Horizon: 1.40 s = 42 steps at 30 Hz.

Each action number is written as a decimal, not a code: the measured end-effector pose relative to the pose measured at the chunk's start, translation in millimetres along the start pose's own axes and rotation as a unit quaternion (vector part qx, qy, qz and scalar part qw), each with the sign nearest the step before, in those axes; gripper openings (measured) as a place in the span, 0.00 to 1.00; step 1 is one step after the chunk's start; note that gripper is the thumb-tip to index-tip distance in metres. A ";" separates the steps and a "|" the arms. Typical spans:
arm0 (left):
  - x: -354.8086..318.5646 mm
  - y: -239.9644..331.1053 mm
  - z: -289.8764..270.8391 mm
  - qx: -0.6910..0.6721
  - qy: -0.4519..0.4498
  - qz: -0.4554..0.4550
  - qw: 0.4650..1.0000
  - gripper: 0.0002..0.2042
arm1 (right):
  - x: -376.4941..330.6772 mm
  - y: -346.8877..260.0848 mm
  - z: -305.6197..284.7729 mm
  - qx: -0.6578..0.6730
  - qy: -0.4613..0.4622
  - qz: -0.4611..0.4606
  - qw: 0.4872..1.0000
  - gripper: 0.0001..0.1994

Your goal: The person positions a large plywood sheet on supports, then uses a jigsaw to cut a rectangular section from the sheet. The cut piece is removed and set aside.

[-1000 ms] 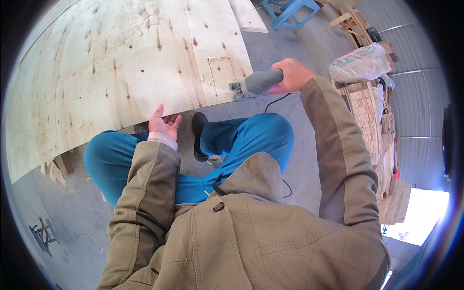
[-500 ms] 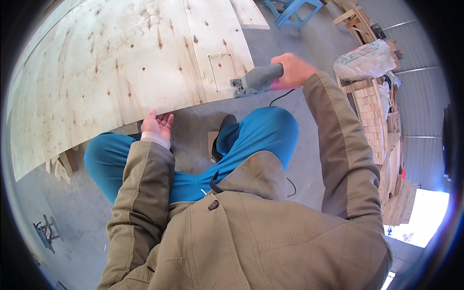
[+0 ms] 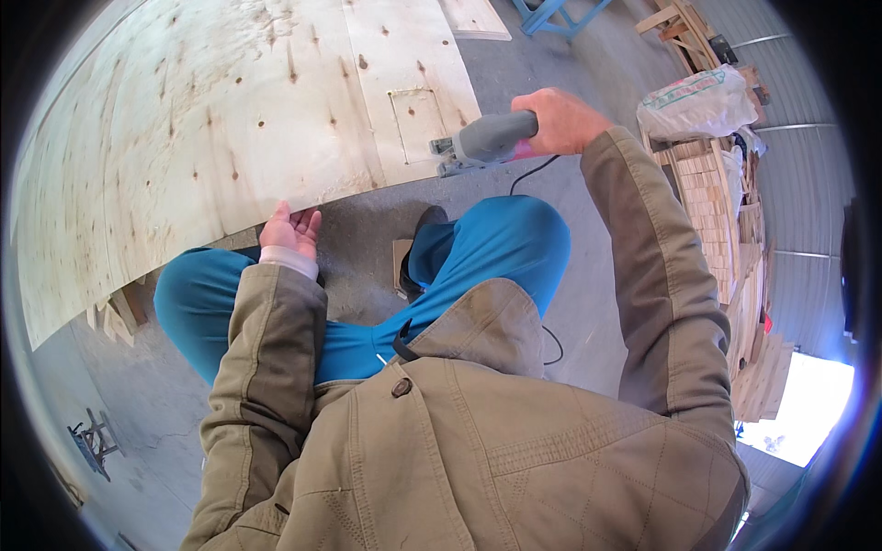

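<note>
a: where is the saw?
b: the grey power saw (image 3: 480, 142) sits on the near right corner of the big plywood sheet (image 3: 230, 119), its base flat on the wood just below a pencilled rectangle. a black cord (image 3: 528, 174) runs off it toward the knee.

a: and the hands?
b: the right hand (image 3: 560, 121) is wrapped tight round the saw's handle, arm stretched forward. the left hand (image 3: 289, 230) rests at the sheet's near edge, fingers loosely curled, palm up, holding nothing; its fingertips touch the edge of the board.

a: what else is around?
b: blue trousers (image 3: 487, 248) with knees spread, a dark shoe (image 3: 424, 220) on the concrete floor (image 3: 367, 225) between them. off to the right, stacked wood blocks (image 3: 707, 197) with a white plastic sack (image 3: 698, 101) on top, well apart from the saw.
</note>
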<state>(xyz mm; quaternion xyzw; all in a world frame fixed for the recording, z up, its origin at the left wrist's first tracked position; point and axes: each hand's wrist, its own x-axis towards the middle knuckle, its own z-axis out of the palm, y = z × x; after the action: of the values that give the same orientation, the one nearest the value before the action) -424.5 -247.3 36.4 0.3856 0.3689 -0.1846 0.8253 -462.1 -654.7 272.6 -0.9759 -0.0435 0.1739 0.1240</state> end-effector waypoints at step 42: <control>-2.5 -0.9 0.0 0.001 -0.014 0.007 1.000 0.13 | 7.1 -22.9 2.5 0.005 -0.003 -0.013 1.000 0.13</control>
<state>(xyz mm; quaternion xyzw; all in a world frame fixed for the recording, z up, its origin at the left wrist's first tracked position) -426.6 -247.8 37.8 0.3859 0.3551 -0.1846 0.8312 -457.3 -631.2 273.8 -0.9742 -0.0553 0.1755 0.1308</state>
